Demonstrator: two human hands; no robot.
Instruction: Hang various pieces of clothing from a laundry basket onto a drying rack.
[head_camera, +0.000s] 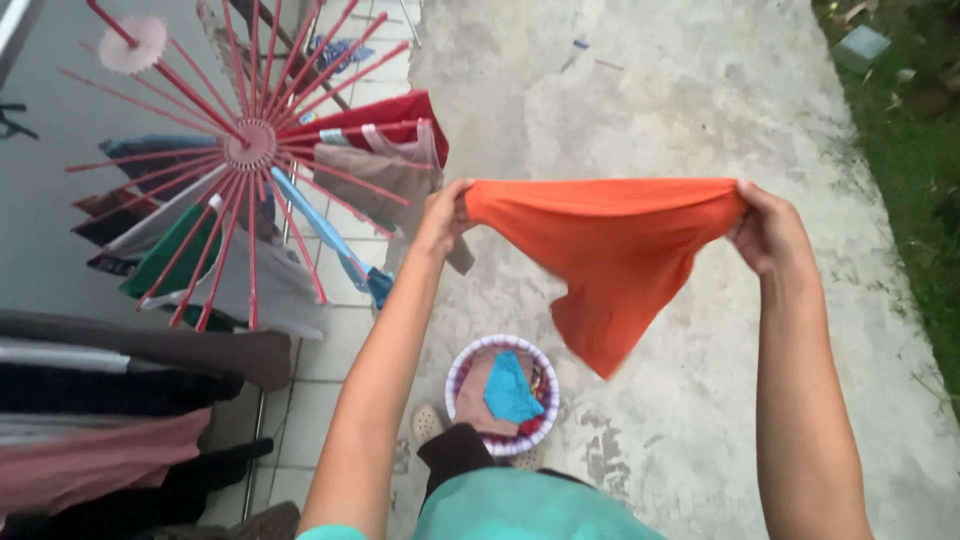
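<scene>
Teal shirt fills the bottom edge. Above it, left hand and right hand each pinch a top corner of an orange cloth, stretched in mid-air: soft, light, likely damp, best held by its edge. Basket sits below; red rack stands left, apart.

Both bare arms reached forward and up, spread well apart, with the left hand and the right hand raised to the same height, each with its fingers curled tight in a pinching grip.
</scene>
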